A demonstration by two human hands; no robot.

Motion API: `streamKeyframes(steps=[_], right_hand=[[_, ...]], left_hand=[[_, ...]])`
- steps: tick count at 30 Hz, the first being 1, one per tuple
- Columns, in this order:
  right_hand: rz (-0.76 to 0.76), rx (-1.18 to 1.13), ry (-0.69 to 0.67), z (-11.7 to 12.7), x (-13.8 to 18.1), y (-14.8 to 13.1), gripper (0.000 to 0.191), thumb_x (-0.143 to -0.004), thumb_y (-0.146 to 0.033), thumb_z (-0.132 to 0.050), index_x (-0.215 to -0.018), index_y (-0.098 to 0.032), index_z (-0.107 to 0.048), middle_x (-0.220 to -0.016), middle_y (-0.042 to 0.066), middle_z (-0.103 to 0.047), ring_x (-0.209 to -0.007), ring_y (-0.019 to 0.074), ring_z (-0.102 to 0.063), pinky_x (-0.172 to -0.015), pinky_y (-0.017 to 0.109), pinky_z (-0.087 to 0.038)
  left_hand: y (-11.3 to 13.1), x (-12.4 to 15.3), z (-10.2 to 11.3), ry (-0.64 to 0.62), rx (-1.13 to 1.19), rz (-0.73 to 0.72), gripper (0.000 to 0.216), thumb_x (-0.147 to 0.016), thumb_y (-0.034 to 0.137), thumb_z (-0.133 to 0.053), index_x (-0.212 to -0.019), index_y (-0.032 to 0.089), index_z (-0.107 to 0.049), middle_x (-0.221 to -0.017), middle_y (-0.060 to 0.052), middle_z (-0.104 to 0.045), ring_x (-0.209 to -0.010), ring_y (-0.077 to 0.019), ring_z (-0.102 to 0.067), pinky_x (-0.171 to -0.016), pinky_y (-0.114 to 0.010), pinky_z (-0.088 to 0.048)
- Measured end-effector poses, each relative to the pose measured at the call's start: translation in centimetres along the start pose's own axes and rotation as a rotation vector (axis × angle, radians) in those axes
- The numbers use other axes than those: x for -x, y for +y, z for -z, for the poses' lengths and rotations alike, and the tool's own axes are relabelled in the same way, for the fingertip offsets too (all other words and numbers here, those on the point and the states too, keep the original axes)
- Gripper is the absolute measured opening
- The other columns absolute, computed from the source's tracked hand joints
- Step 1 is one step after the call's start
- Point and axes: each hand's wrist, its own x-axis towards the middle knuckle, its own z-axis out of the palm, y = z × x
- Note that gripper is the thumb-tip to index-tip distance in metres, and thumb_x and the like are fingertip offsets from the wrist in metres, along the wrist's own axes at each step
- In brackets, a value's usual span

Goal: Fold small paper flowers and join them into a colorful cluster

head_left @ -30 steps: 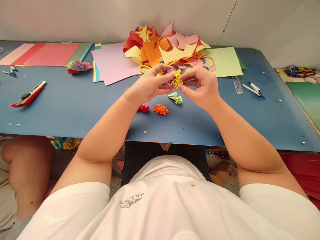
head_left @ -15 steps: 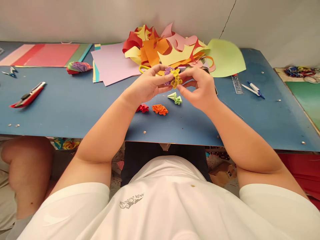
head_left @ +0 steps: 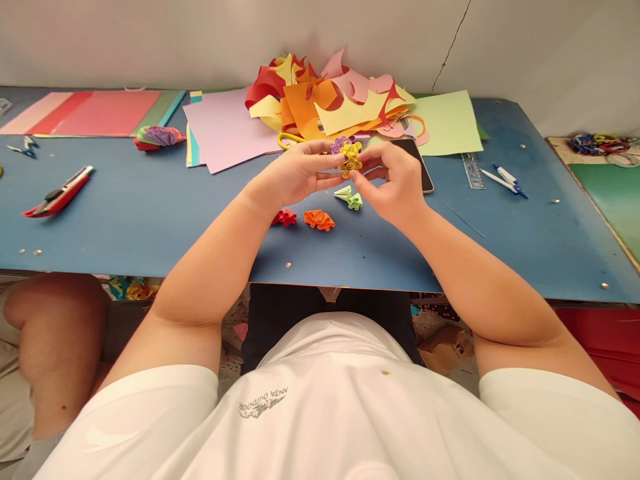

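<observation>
Above the blue table (head_left: 150,220), my left hand (head_left: 295,175) and my right hand (head_left: 395,180) meet around a small cluster of rolled paper, yellow in front and purple behind (head_left: 349,155). Both hands pinch it between thumb and fingertips. Just below the hands lie a pale green folded paper piece (head_left: 350,197), an orange ruffled piece (head_left: 320,219) and a red one (head_left: 285,217), all resting on the table.
A heap of cut coloured paper scraps (head_left: 330,100) and flat sheets (head_left: 225,127) lies behind the hands. A phone (head_left: 423,170) sits by my right hand. A red utility knife (head_left: 57,193) lies at left, pens (head_left: 507,179) and a ruler at right. Another person's knee (head_left: 55,333) shows lower left.
The light green sheet at the back right lifted and curled, then settled flat again, uncovering the phone. My hands stayed together on the paper cluster, turning it slightly.
</observation>
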Motion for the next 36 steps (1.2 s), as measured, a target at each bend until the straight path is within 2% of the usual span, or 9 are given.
streamKeyframes(steps=[4, 8, 10, 14, 20, 26, 28, 33, 36], right_hand=[[-0.025, 0.035, 0.003, 0.1, 0.0, -0.1, 0.049, -0.116, -0.079, -0.078, -0.132, -0.033, -0.082, -0.134, 0.014, -0.091, -0.125, 0.0414, -0.093, -0.110, 0.068, -0.085], [-0.018, 0.026, 0.010, 0.1, 0.0, -0.4, 0.048, -0.116, -0.078, -0.078, -0.130, -0.033, -0.081, -0.131, 0.014, -0.091, -0.118, 0.0401, -0.094, -0.106, 0.067, -0.086], [-0.012, 0.030, 0.019, 0.1, 0.0, -0.6, 0.044, -0.116, -0.076, -0.079, -0.128, -0.033, -0.081, -0.128, 0.013, -0.092, -0.115, 0.0388, -0.094, -0.104, 0.065, -0.086], [-0.013, 0.045, 0.035, 0.1, 0.1, -0.6, 0.038, -0.114, -0.069, -0.081, -0.128, -0.034, -0.081, -0.128, 0.012, -0.092, -0.116, 0.0388, -0.093, -0.104, 0.065, -0.085], [0.001, 0.063, 0.034, -0.1, 0.3, 0.0, 0.036, -0.115, -0.066, -0.081, -0.130, -0.034, -0.082, -0.132, 0.012, -0.093, -0.123, 0.0404, -0.095, -0.107, 0.065, -0.086], [0.022, 0.067, 0.050, -0.2, 0.3, -0.4, 0.040, -0.113, -0.071, -0.080, -0.125, -0.033, -0.082, -0.126, 0.012, -0.093, -0.111, 0.0364, -0.094, -0.100, 0.060, -0.086], [0.005, 0.058, 0.049, -0.3, 0.2, -0.5, 0.042, -0.113, -0.074, -0.080, -0.124, -0.034, -0.082, -0.125, 0.011, -0.093, -0.110, 0.0362, -0.093, -0.101, 0.060, -0.086], [-0.015, 0.054, 0.067, -0.3, 0.2, -0.7, 0.046, -0.111, -0.078, -0.081, -0.122, -0.034, -0.083, -0.125, 0.011, -0.094, -0.117, 0.0385, -0.094, -0.108, 0.063, -0.086], [-0.024, 0.043, 0.081, -0.4, 0.3, -0.8, 0.048, -0.111, -0.081, -0.082, -0.120, -0.033, -0.081, -0.124, 0.012, -0.093, -0.117, 0.0394, -0.094, -0.112, 0.066, -0.085]], left_hand=[[0.4, 0.1, -0.5, 0.029, -0.005, 0.008, 0.021, -0.110, 0.042, -0.094, -0.107, 0.022, -0.090, -0.121, -0.010, -0.097, -0.130, -0.0248, -0.092, -0.124, -0.037, -0.075], [0.6, 0.1, -0.6, 0.054, 0.001, -0.011, 0.005, -0.105, 0.025, -0.093, -0.106, 0.021, -0.089, -0.117, -0.007, -0.095, -0.119, -0.0195, -0.091, -0.123, -0.035, -0.073], [0.7, 0.2, -0.6, 0.059, -0.001, -0.015, 0.009, -0.100, 0.016, -0.090, -0.107, 0.021, -0.089, -0.116, -0.005, -0.094, -0.112, -0.0166, -0.089, -0.123, -0.035, -0.073], [0.9, 0.2, -0.3, 0.051, -0.019, -0.012, 0.019, -0.095, 0.010, -0.088, -0.111, 0.021, -0.090, -0.113, -0.004, -0.093, -0.108, -0.0158, -0.089, -0.125, -0.037, -0.072], [0.9, 0.2, 0.1, 0.025, -0.019, -0.040, 0.022, -0.095, 0.014, -0.097, -0.115, 0.022, -0.093, -0.108, -0.001, -0.093, -0.094, -0.0120, -0.086, -0.101, -0.029, -0.070], [0.4, 0.1, 0.1, 0.018, -0.031, -0.056, 0.024, -0.102, 0.017, -0.097, -0.124, 0.025, -0.093, -0.103, 0.002, -0.092, -0.088, -0.0091, -0.084, -0.085, -0.025, -0.062], [0.3, 0.2, -0.1, 0.033, -0.044, -0.065, 0.028, -0.100, 0.019, -0.101, -0.126, 0.026, -0.092, -0.107, 0.002, -0.092, -0.090, -0.0095, -0.084, -0.086, -0.026, -0.061], [0.1, 0.4, -0.7, 0.086, -0.080, -0.045, 0.041, -0.091, 0.024, -0.109, -0.124, 0.027, -0.084, -0.117, -0.001, -0.092, -0.102, -0.0165, -0.089, -0.102, -0.035, -0.067], [-0.2, 0.1, -0.8, 0.073, -0.016, -0.027, 0.040, -0.088, 0.021, -0.107, -0.117, 0.026, -0.080, -0.111, 0.000, -0.091, -0.096, -0.0149, -0.087, -0.100, -0.034, -0.068]])
